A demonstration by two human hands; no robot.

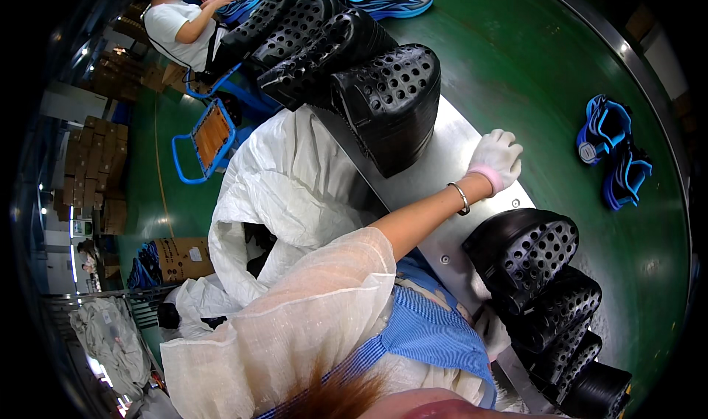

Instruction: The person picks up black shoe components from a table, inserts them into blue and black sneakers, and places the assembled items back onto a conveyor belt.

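Right hand [493, 334]: gloved, low beside the body and touching the near stack of black perforated soles [546, 301]; mostly hidden, so I cannot tell whether it clasps one or only steadies the stack.
Near stack: soles nested on edge, leaning one on another at the edge of the steel plate [435, 172], likely so each can be peeled off in turn.
Left hand [495, 159]: white glove with pink cuff, arm stretched out, palm down on the plate's far edge by the green belt [531, 72]; fingers curled loosely, grasping nothing, apparently bracing.
White sack [284, 187]: open, slumped against the plate's left side.
Far stack [332, 46]: a longer row of the same soles, overlapped like tiles along the plate.
Blue shoes [613, 153]: lying on the belt, well apart from the left hand.
Co-worker [181, 21]: seated at the far end, handling a blue shoe.
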